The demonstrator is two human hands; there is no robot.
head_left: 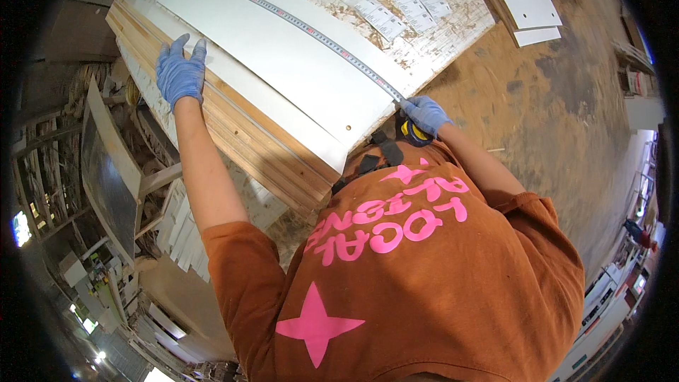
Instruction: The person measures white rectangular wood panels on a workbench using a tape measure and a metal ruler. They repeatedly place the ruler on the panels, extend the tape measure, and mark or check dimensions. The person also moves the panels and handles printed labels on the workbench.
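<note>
White panel (pixel 276 49) lies flat on the table (pixel 445 39), its near end by the table's edge. Stack of wooden boards (pixel 247 134) runs along its left side. Tape measure (pixel 309 30) extends lengthwise over the panel. Gloved left hand (pixel 182 76) rests on the stack, fingers spread. Gloved right hand (pixel 426 114) grips the yellow-and-black case (pixel 415 134), fingers curled, partly hidden.

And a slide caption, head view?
Right hand holds tape measure extended along white panel; left hand on stacked boards.
</note>
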